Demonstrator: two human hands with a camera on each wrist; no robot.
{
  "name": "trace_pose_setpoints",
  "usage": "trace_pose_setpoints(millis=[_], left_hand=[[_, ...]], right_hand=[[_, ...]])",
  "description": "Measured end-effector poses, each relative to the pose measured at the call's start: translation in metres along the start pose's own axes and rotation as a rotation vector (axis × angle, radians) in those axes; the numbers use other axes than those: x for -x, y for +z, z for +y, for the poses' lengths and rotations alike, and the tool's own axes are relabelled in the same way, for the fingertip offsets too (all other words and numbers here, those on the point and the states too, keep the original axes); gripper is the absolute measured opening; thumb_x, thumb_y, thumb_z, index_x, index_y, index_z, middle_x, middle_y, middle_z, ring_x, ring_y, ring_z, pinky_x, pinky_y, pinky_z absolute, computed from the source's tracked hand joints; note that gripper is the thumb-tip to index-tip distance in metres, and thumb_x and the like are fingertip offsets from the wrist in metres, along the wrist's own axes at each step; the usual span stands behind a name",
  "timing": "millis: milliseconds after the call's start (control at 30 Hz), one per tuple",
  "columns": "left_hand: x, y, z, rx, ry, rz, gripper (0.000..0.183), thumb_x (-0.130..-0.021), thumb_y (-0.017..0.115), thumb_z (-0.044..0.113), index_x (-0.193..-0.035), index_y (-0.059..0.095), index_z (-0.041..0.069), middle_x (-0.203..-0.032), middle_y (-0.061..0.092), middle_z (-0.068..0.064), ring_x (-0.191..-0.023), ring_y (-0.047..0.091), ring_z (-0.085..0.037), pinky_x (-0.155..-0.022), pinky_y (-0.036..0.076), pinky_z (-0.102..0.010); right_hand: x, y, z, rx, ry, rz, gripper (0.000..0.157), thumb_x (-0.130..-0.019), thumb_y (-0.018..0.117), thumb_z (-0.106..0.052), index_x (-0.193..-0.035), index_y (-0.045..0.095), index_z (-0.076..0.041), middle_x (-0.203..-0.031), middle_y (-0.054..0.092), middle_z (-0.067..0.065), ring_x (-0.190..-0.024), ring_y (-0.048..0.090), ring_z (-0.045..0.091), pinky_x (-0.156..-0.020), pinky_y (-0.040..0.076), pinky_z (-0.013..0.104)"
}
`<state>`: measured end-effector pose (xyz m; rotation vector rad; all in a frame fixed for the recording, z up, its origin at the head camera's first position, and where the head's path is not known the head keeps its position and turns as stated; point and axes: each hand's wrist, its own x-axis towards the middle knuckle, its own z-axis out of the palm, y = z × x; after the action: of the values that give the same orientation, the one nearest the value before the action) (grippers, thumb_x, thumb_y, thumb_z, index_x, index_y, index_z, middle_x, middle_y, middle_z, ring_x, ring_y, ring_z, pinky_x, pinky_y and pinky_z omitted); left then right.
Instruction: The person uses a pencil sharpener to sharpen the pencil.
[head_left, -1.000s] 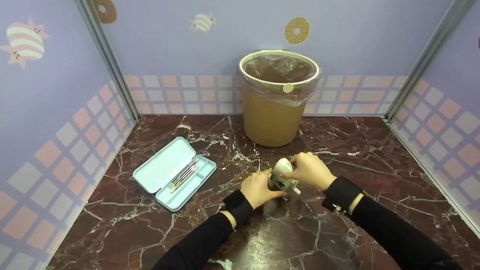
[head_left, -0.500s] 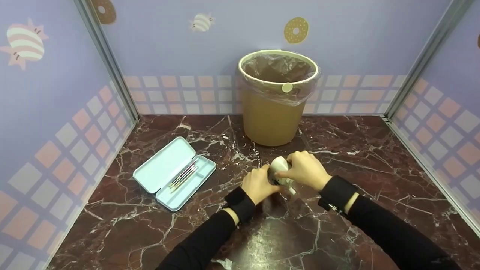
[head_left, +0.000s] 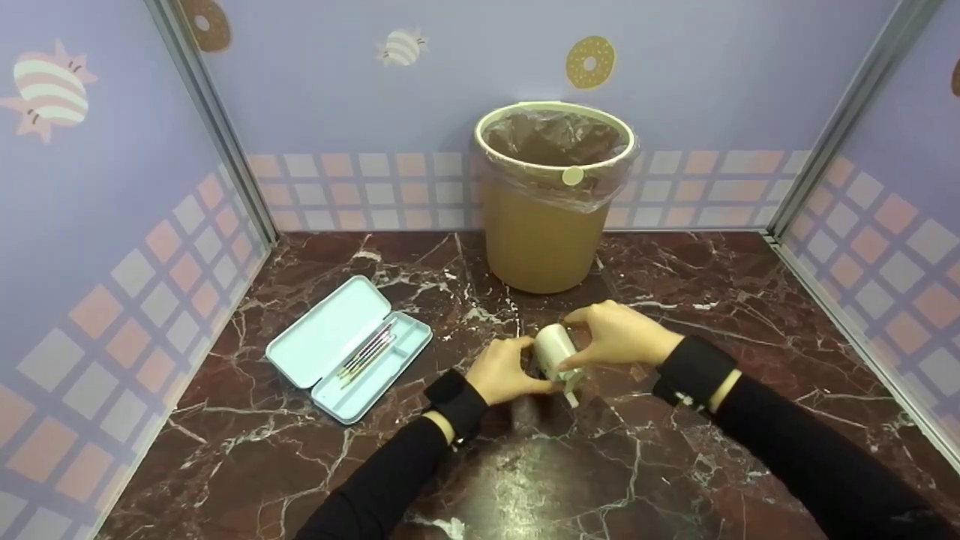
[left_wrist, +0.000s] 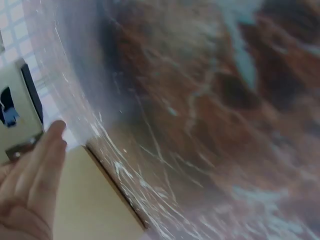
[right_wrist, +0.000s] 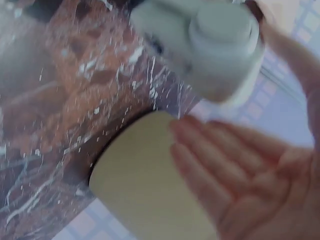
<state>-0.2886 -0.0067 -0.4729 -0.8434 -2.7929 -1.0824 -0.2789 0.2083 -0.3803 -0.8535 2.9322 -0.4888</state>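
Both hands hold a white pencil sharpener (head_left: 553,345), tilted low over the marbled table. A small crank-like piece sticks out at its lower right. My left hand (head_left: 501,373) grips the left side between thumb and fingers. From the right, my right hand (head_left: 626,334) pinches it, fingers on the far side and thumb on the near side. In the left wrist view, the fingers (left_wrist: 42,175) reach the edge of the sharpener (left_wrist: 17,107), which carries a dark print. A round knob shows on the sharpener (right_wrist: 210,50) in the right wrist view.
An open light-blue pencil case (head_left: 326,334) lies to the left, with several pencils (head_left: 366,356) in its tray. Behind the hands stands a tan waste bin (head_left: 544,240) lined with a clear bag. Patterned walls enclose the marbled table (head_left: 712,285) at the back and sides.
The sharpener has shifted slightly left and been turned, so its printed face no longer shows in the head view. Both hands still hold it; the pencil case and bin stay put.
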Motion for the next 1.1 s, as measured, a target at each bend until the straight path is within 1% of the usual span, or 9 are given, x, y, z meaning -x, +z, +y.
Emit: trace_pose_setpoints(millis=[100,167,300,467,600,700,867,1000,1100], left_hand=[[0.002,-0.004,-0.003,0.040,0.024,-0.072,0.056,-0.070,0.091,0.040,-0.113,0.073,0.009,-0.101,0.079,-0.006,-0.088,0.073,-0.021,-0.077,0.054,-0.025],[0.003,-0.006,-0.005,0.064,0.042,-0.119,0.056,-0.069,0.092,0.041,-0.112,0.073,0.010,-0.104,0.080,-0.006,-0.093,0.074,-0.021,-0.081,0.055,-0.024],[0.003,-0.006,-0.007,0.113,0.077,-0.199,0.055,-0.070,0.093,0.038,-0.114,0.073,0.014,-0.108,0.080,-0.004,-0.098,0.074,-0.017,-0.087,0.056,-0.024],[0.003,-0.005,-0.009,0.153,0.082,-0.257,0.055,-0.071,0.093,0.034,-0.119,0.073,0.015,-0.112,0.079,-0.004,-0.101,0.073,-0.016,-0.092,0.058,-0.028],[0.002,-0.006,-0.011,0.174,0.093,-0.285,0.054,-0.072,0.093,0.032,-0.118,0.073,0.013,-0.111,0.079,-0.006,-0.101,0.075,-0.018,-0.092,0.059,-0.030],[0.001,-0.006,-0.012,0.186,0.105,-0.300,0.055,-0.072,0.093,0.031,-0.119,0.072,0.012,-0.112,0.079,-0.007,-0.102,0.075,-0.019,-0.092,0.059,-0.032],[0.000,-0.005,-0.014,0.206,0.110,-0.341,0.057,-0.074,0.092,0.027,-0.124,0.070,0.011,-0.116,0.078,-0.007,-0.107,0.074,-0.021,-0.096,0.058,-0.035],[-0.001,-0.005,-0.015,0.194,0.108,-0.353,0.059,-0.075,0.091,0.025,-0.128,0.068,0.011,-0.121,0.077,-0.007,-0.113,0.072,-0.022,-0.101,0.056,-0.035],[-0.002,-0.006,-0.014,0.182,0.102,-0.335,0.062,-0.076,0.090,0.025,-0.131,0.067,0.009,-0.124,0.076,-0.009,-0.116,0.072,-0.024,-0.104,0.055,-0.037]], right_hand=[[0.001,-0.006,0.004,-0.018,-0.080,-0.074,0.074,-0.077,0.087,-0.042,-0.131,0.065,0.004,-0.126,0.072,0.021,-0.111,0.073,0.037,-0.098,0.057,0.050],[0.001,-0.008,0.006,-0.034,-0.115,-0.110,0.072,-0.078,0.087,-0.037,-0.133,0.064,0.002,-0.130,0.071,0.020,-0.115,0.071,0.036,-0.101,0.056,0.050],[0.000,-0.006,0.006,-0.069,-0.166,-0.168,0.069,-0.078,0.088,-0.034,-0.132,0.065,0.002,-0.129,0.072,0.018,-0.109,0.074,0.031,-0.096,0.059,0.045],[-0.002,-0.002,0.001,-0.092,-0.172,-0.223,0.077,-0.074,0.090,-0.041,-0.132,0.064,0.002,-0.127,0.072,0.017,-0.105,0.073,0.028,-0.092,0.060,0.042],[-0.005,0.000,-0.004,-0.073,-0.158,-0.247,0.074,-0.074,0.089,-0.044,-0.130,0.067,-0.003,-0.118,0.076,0.011,-0.094,0.071,0.023,-0.081,0.058,0.032],[-0.006,0.001,-0.006,-0.064,-0.157,-0.259,0.069,-0.074,0.089,-0.044,-0.127,0.069,-0.005,-0.106,0.077,0.008,-0.080,0.067,0.016,-0.069,0.052,0.023],[-0.008,0.008,-0.008,-0.009,-0.179,-0.239,0.064,-0.073,0.088,-0.045,-0.120,0.072,-0.005,-0.094,0.078,0.005,-0.067,0.058,0.001,-0.062,0.049,0.018],[-0.009,0.014,-0.007,0.039,-0.217,-0.172,0.057,-0.071,0.087,-0.045,-0.112,0.076,-0.006,-0.088,0.078,0.003,-0.062,0.055,0.000,-0.059,0.047,0.018],[-0.010,0.017,-0.004,0.057,-0.217,-0.125,0.055,-0.070,0.086,-0.046,-0.108,0.077,-0.007,-0.086,0.078,0.002,-0.061,0.055,0.001,-0.058,0.047,0.019]])
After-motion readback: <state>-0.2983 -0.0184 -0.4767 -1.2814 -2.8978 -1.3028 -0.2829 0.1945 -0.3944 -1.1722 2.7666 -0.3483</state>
